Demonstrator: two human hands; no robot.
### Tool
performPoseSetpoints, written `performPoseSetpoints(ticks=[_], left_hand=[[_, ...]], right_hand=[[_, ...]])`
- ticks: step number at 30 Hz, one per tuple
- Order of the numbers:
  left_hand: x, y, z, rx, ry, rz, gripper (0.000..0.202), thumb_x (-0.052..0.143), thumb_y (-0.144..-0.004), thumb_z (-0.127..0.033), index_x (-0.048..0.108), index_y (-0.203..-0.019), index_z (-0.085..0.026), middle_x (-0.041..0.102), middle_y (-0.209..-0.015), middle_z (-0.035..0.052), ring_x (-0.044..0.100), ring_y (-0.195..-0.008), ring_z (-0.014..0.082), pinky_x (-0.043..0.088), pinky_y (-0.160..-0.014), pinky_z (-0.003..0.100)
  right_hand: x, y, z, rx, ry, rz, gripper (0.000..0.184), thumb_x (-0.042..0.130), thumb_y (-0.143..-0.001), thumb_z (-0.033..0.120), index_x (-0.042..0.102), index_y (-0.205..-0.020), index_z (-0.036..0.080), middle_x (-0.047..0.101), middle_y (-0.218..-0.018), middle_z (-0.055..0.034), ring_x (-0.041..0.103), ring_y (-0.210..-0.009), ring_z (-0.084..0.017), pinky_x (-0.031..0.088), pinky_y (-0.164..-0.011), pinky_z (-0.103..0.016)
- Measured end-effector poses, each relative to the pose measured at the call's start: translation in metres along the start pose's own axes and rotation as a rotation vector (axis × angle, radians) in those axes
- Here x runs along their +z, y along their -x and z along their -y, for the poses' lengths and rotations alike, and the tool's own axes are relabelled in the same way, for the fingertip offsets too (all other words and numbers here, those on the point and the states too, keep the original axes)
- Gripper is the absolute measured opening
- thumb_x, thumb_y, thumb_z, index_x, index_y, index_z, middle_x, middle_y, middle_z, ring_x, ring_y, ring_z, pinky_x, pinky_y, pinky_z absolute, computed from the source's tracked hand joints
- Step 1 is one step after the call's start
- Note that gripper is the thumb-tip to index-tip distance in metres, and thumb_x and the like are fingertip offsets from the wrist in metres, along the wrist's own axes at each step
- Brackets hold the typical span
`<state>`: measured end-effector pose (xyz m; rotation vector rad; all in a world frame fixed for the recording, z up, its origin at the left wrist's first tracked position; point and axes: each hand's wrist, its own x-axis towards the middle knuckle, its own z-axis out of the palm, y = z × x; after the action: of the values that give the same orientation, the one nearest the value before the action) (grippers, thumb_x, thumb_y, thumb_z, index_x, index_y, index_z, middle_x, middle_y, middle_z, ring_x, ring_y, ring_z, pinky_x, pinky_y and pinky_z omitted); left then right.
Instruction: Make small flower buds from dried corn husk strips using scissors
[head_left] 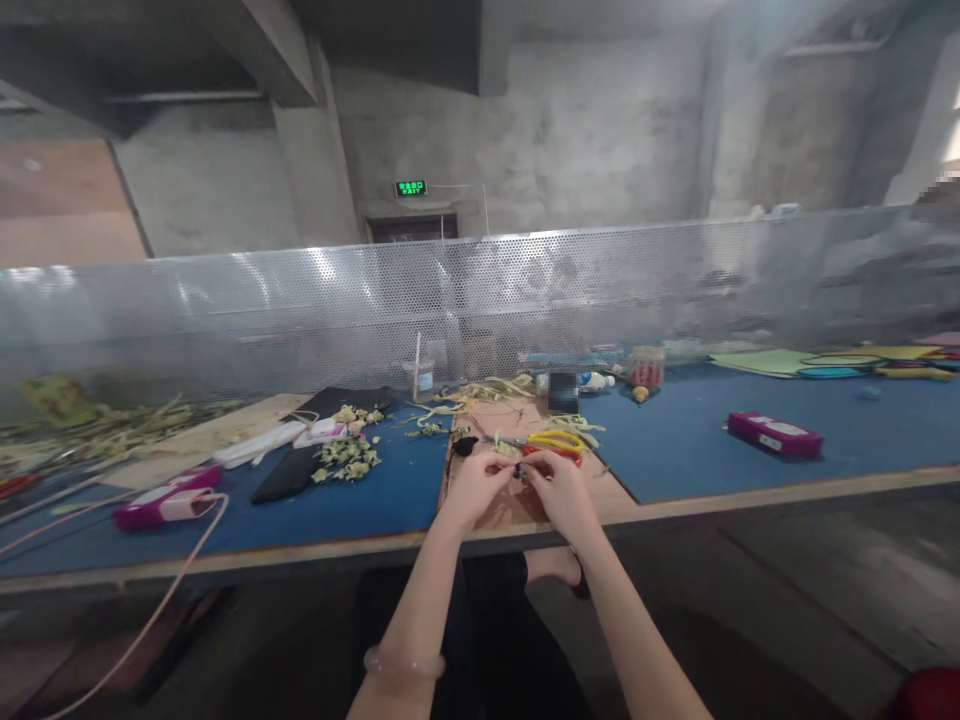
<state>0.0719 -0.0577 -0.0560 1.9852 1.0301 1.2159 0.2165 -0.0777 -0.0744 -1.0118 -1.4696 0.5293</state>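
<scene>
My left hand [480,485] and my right hand [559,487] meet over a tan board [495,513] at the table's front edge. Their fingertips are pinched together around a small dark piece [518,469], too small to make out its kind. Just beyond the fingers lie scissors [556,442] with yellow and red handles. A black tuft [465,446] rests left of them on the board. Pale green-yellow strips [499,388], like dried husk, are scattered behind. To the left sits a heap of small pale green flower-like pieces [351,458].
Left on the blue tabletop [397,510] are a dark phone-like slab [285,475] and a purple box [161,497] with a trailing cable. A clear cup [421,380], a bottle [596,382] and a jar [646,370] stand or lie behind. Another purple box [775,434] is right. A perforated metal screen [360,310] borders the back.
</scene>
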Motion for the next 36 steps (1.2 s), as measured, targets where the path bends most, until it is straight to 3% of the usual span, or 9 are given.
performPoseSetpoints(ticks=[8,15,21,28,36], left_hand=[[-0.001,0.001,0.0,-0.043,0.006,0.012,0.027,0.054,-0.073,-0.033,0.069,-0.083,-0.012,0.068,-0.08,0.0068,0.059,-0.073,0.0188,0.043,-0.069,0.028],[0.0,-0.002,0.007,-0.033,0.007,0.048,0.025,0.055,-0.072,-0.029,0.069,-0.084,-0.012,0.069,-0.083,0.008,0.059,-0.078,0.0206,0.043,-0.071,0.029],[0.001,-0.002,0.005,0.004,0.004,0.087,0.021,0.056,-0.071,-0.026,0.069,-0.082,-0.014,0.068,-0.083,0.0072,0.059,-0.079,0.0205,0.043,-0.074,0.03],[0.0,0.002,0.0,0.023,-0.022,0.065,0.03,0.052,-0.075,-0.04,0.069,-0.079,-0.015,0.067,-0.076,0.0054,0.057,-0.072,0.0196,0.041,-0.067,0.028],[0.001,0.003,0.004,-0.016,-0.009,0.016,0.035,0.051,-0.074,-0.043,0.069,-0.077,-0.014,0.066,-0.073,0.0052,0.055,-0.068,0.018,0.04,-0.062,0.026]], right_hand=[[0.002,-0.003,-0.013,-0.005,-0.01,0.046,0.014,0.054,-0.072,0.022,0.061,-0.081,0.016,0.065,-0.076,-0.0059,0.062,-0.069,-0.02,0.051,-0.061,-0.031],[0.0,-0.001,-0.002,0.029,-0.09,0.057,0.017,0.058,-0.072,0.032,0.06,-0.079,0.016,0.064,-0.068,-0.0035,0.06,-0.056,-0.017,0.05,-0.055,-0.029],[0.0,-0.001,-0.004,0.006,-0.062,0.029,0.019,0.057,-0.072,0.034,0.06,-0.076,0.016,0.064,-0.07,-0.0048,0.06,-0.059,-0.018,0.049,-0.056,-0.03],[0.0,0.0,-0.001,-0.002,-0.034,0.027,0.015,0.054,-0.073,0.029,0.06,-0.077,0.016,0.064,-0.07,-0.005,0.06,-0.06,-0.019,0.05,-0.056,-0.03],[0.0,-0.001,-0.009,-0.025,-0.051,0.073,0.014,0.054,-0.073,0.026,0.061,-0.077,0.015,0.066,-0.074,-0.0054,0.061,-0.065,-0.019,0.049,-0.059,-0.031]])
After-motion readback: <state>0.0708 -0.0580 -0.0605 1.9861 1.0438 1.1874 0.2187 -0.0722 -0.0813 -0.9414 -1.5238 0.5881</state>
